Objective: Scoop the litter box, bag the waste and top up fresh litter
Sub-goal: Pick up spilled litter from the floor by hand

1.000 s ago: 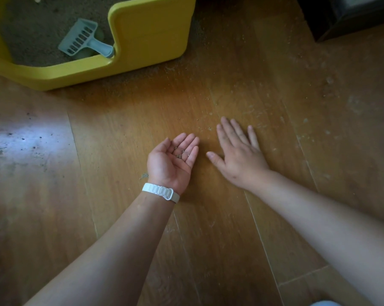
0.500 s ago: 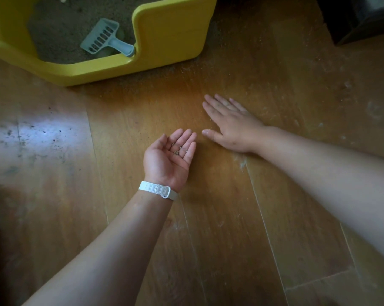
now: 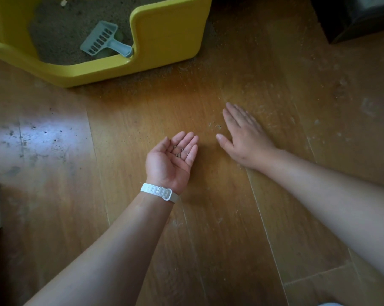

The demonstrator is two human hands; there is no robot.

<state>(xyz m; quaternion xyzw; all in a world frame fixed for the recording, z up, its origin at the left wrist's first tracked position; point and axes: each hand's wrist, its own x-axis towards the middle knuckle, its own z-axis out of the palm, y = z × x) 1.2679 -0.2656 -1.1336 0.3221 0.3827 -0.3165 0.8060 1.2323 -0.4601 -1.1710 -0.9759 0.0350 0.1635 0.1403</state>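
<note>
Litter grains (image 3: 179, 151) rest on cupped fingers (image 3: 192, 143) of the left hand (image 3: 170, 161) (right hand (image 3: 245, 138) spread flat).

Open floor (image 3: 253, 69) between litter box (image 3: 169, 29), far left, and dark furniture (image 3: 352, 18), far right.

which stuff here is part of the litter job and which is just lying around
Job: litter box, scoop lying in its litter, spilled grains by the right hand, grains in the cupped left hand.
Lying about: white wristband, dark furniture top right.
</note>
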